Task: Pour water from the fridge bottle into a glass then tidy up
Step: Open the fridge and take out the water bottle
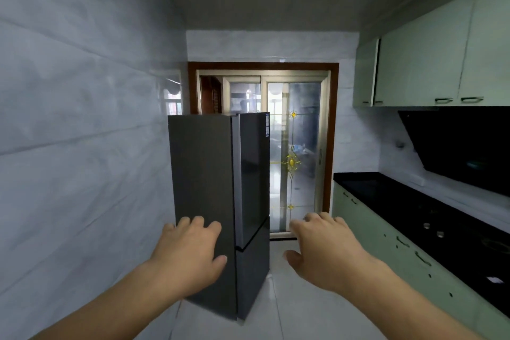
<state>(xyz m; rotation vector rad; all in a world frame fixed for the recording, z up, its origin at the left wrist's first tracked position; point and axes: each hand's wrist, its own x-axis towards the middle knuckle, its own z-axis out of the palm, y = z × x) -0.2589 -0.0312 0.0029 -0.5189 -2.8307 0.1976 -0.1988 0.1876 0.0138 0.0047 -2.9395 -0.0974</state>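
A tall dark grey fridge (220, 174) stands against the left wall, both of its doors closed. My left hand (190, 254) is stretched out in front of the fridge's side, fingers apart and empty. My right hand (323, 251) reaches forward at the same height, to the right of the fridge, also empty with spread fingers. Neither hand touches the fridge. No bottle or glass is in sight.
A black countertop (414, 212) with a gas hob runs along the right over pale green cabinets (367, 232). Green wall cupboards (419, 69) and a black extractor hood (463, 146) hang above. A glass sliding door (292, 157) closes the far end. White tiled floor lies between.
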